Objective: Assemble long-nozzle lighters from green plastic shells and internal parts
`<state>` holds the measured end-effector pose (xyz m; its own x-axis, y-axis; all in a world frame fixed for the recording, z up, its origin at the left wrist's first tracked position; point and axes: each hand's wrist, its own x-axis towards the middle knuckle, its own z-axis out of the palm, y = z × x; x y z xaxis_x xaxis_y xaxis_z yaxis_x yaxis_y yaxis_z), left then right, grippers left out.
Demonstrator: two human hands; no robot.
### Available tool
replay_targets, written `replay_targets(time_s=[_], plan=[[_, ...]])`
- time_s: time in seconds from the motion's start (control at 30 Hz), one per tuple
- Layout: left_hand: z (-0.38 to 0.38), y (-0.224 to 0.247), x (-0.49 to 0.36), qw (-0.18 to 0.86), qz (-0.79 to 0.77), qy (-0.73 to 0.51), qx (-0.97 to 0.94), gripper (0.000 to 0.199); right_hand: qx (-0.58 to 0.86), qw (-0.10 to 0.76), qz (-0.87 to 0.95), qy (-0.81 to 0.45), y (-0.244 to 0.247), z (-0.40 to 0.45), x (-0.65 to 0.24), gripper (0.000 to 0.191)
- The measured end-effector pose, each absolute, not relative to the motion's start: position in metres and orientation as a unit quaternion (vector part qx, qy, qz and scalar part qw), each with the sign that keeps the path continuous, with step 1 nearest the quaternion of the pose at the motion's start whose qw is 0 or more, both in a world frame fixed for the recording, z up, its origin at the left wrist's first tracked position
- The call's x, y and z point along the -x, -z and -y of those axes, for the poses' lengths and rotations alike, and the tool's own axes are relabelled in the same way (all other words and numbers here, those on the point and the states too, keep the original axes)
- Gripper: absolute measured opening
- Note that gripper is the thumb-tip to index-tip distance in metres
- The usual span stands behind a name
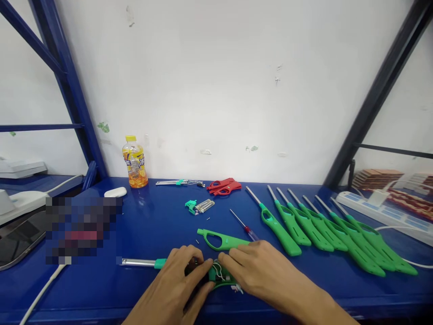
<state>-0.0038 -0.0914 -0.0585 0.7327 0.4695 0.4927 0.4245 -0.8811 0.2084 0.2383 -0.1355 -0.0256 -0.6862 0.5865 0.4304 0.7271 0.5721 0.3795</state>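
An opened green gas lighter [140,262] lies at the front edge of the table, its metal tube pointing left and white wires showing inside the handle. My left hand [177,282] is closed around the middle of it. My right hand [262,273] has its fingertips pressed together on the handle beside the wires; what lies under them is hidden. Just beyond my hands is a loose green handle half [221,243]. A screwdriver [251,233] with a red and clear handle lies behind my right hand.
Several green lighters [282,230] lie in a row at right, near a power strip [389,214]. Red handle shells [225,186], a lighter's inner parts [179,182] and a teal piece [191,206] lie farther back. A drink bottle [135,164] and a white case [115,192] stand left.
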Motion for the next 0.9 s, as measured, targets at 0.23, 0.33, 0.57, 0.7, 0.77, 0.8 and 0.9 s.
replay_targets(time_s=[0.23,0.33,0.57,0.7,0.77,0.8,0.9], plan=[[0.086,0.065,-0.002,-0.014,-0.252,-0.359,-0.898,0.032,0.451,0.156,0.866,0.150,0.029,0.138,-0.233,0.024],[0.081,0.065,-0.007,0.007,-0.265,-0.339,-0.903,0.026,0.474,0.194,0.853,0.102,0.033,0.138,-0.229,0.022],[0.081,0.057,-0.016,0.055,-0.285,-0.303,-0.908,0.025,0.571,0.224,0.790,-0.001,0.016,0.159,-0.232,0.027],[0.083,0.059,-0.015,0.037,-0.269,-0.324,-0.906,0.026,0.576,0.238,0.779,0.072,0.014,0.175,-0.237,0.047],[0.082,0.060,-0.015,0.032,-0.251,-0.339,-0.906,0.027,0.546,0.259,0.792,0.089,0.021,0.176,-0.239,0.048],[0.081,0.061,-0.015,0.031,-0.239,-0.343,-0.908,0.028,0.532,0.270,0.798,0.086,0.025,0.175,-0.239,0.049],[0.079,0.063,-0.015,0.025,-0.210,-0.344,-0.915,0.031,0.513,0.298,0.804,0.027,0.034,0.167,-0.239,0.050]])
